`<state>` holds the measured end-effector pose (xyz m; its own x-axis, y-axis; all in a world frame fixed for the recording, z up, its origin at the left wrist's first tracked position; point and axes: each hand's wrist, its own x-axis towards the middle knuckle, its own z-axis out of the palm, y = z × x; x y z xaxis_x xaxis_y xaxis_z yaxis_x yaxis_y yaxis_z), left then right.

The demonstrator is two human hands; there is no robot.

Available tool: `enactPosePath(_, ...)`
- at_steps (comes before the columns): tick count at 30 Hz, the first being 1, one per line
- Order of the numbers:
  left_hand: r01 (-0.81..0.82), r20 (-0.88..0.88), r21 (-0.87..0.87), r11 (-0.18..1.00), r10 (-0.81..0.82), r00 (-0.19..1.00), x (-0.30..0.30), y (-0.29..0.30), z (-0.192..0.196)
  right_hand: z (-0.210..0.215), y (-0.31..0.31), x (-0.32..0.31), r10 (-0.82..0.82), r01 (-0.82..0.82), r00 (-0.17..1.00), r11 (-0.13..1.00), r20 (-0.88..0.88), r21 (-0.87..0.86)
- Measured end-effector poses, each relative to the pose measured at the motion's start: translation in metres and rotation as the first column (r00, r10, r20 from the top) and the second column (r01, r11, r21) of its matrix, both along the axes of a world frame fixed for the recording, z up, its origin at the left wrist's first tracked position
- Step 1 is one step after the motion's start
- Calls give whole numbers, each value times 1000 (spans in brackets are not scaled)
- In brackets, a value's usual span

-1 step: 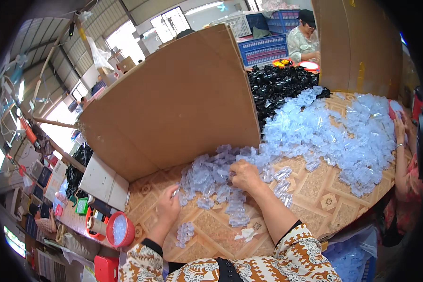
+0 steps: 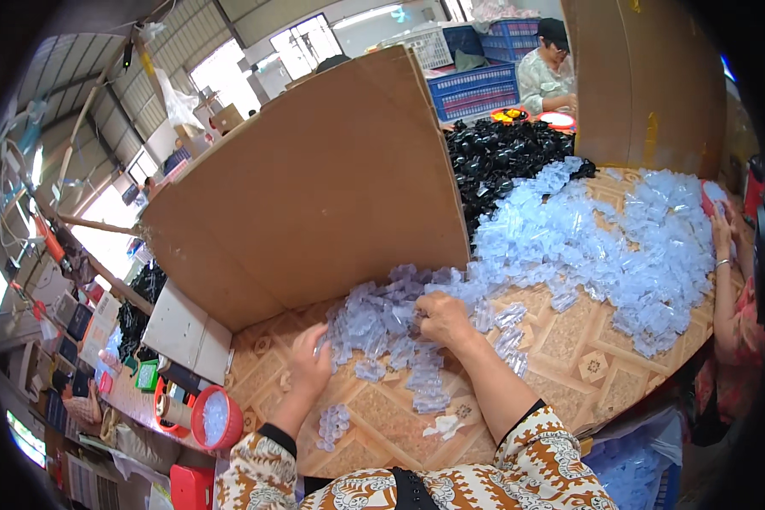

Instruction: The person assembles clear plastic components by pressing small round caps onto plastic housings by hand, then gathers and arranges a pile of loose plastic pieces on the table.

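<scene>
My left hand (image 2: 311, 361) is raised beside the left edge of a pile of small clear bluish plastic pieces (image 2: 370, 319). Its thumb and fingers pinch one clear plastic piece (image 2: 320, 343). At the pile's right part, my right hand (image 2: 442, 318) has its fingers curled down among the pieces; its fingertips are partly hidden, so what they grip cannot be made out. Between my forearms lies a row of stacked clear pieces (image 2: 429, 389), with a white scrap (image 2: 444, 427) near it. A small cluster of clear pieces (image 2: 333, 425) rests by my left wrist.
A cardboard partition (image 2: 314, 187) stands behind the pile. To the right spreads a larger heap of clear pieces (image 2: 561, 229), with black pieces (image 2: 501, 157) beyond. At the left are a red basket (image 2: 221, 438) and a white box (image 2: 187, 327). Another person's hand (image 2: 722, 225) works at the far right.
My left hand has risen slightly, and its fingers have shifted around the clear piece. My right hand stays almost in the same place at the pile.
</scene>
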<state>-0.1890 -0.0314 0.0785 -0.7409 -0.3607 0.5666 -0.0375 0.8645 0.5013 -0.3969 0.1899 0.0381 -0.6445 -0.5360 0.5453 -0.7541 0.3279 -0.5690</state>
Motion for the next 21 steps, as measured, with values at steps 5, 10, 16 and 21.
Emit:
enactPosePath(5, -79, 121, -40, 996, 83, 989, -96, 4, -11, 18, 2, -5, -116, 93, 992, 929, -42, -359)
enactPosePath(10, -189, 226, -20, 982, 189, 956, -137, 17, -46, 10, -3, -9, -274, 259, 913, 962, -302, -89)
enactPosePath(16, -51, 69, 97, 994, 45, 997, -131, 68, -61, 2, -7, -14, -51, 54, 998, 991, 30, -120)
enactPosePath(21, 19, 35, 331, 943, -33, 999, -109, 78, -46, 10, -16, -5, 59, -50, 997, 979, 40, -196)
